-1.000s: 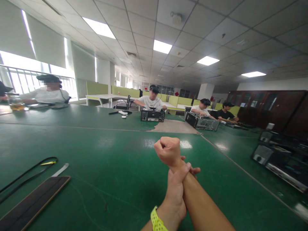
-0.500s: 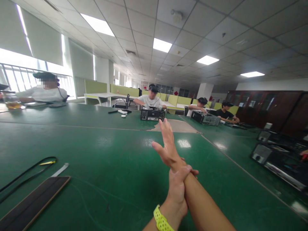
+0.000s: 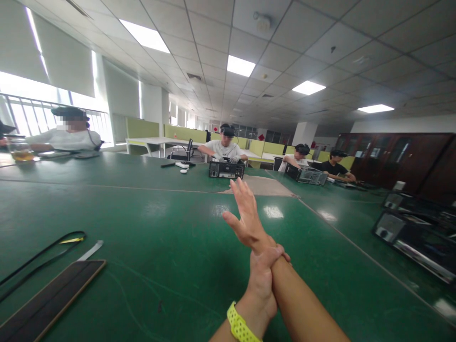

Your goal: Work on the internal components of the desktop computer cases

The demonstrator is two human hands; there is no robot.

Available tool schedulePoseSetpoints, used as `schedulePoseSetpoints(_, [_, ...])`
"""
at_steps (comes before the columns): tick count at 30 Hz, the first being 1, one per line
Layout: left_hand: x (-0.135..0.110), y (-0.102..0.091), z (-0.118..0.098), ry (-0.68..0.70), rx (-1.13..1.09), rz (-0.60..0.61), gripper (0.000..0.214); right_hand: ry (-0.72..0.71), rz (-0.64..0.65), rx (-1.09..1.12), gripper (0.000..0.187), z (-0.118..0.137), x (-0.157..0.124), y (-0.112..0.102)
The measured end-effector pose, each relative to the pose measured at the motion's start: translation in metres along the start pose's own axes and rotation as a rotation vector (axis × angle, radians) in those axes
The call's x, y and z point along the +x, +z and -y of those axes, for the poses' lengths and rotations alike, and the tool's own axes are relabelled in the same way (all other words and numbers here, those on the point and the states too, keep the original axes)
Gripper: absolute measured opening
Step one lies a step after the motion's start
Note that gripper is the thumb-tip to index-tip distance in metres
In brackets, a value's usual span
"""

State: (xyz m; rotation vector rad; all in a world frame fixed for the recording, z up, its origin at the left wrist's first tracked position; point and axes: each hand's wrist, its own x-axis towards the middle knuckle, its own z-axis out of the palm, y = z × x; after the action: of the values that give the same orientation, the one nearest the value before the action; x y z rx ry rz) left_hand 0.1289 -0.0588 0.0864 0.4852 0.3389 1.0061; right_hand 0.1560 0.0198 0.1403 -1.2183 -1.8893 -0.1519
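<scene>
My left hand (image 3: 263,270) is wrapped round my right wrist (image 3: 268,243), its thumb on top and its fingertips showing on the far side. A bright yellow-green perforated watch strap (image 3: 242,325) is on my left wrist. My right hand (image 3: 245,216) is raised over the green tabletop (image 3: 171,237), its thumb held out to the left and its fingers stretched upward, with nothing in it. At the lower left lie a dark flat board (image 3: 53,301), a grey strip (image 3: 90,250) and a black strap (image 3: 39,251) with a yellow tag.
Across the table a person (image 3: 224,148) works at a black computer case (image 3: 226,169). Two others sit at the right, by an open case (image 3: 306,175); another sits at the far left. More computer cases (image 3: 413,247) stand at the right edge. A glass jar (image 3: 20,149) is at the left.
The fingers of my right hand have shifted slightly left and tilted a little. My left hand still grips the wrist. The co-worker's hand at the right edge has gone out of view.
</scene>
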Motion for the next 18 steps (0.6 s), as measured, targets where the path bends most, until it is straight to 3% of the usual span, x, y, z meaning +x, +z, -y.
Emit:
schedulePoseSetpoints(8, [-0.001, 0.000, -0.001, 0.028, 0.005, 0.024, 0.030, -0.015, 0.004, 0.056, 0.071, 0.004, -0.001, -0.002])
schedulePoseSetpoints(12, [-0.003, 0.002, 0.003, -0.023, 0.046, 0.056, 0.041, 0.022, -0.048, 0.267, 0.059, 0.006, 0.002, -0.009])
schedulePoseSetpoints(15, [-0.001, 0.003, 0.000, -0.043, 0.009, 0.280, 0.067, 0.260, -0.221, 0.516, 0.035, 0.011, -0.002, -0.038])
schedulePoseSetpoints(17, [0.005, 0.002, -0.010, 0.019, -0.055, 0.391, 0.074, 0.375, -0.382, 0.609, 0.032, 0.017, -0.021, -0.067])
schedulePoseSetpoints(18, [0.008, 0.001, -0.017, 0.066, -0.075, 0.380, 0.069, 0.387, -0.453, 0.642, 0.036, 0.022, -0.038, -0.082])
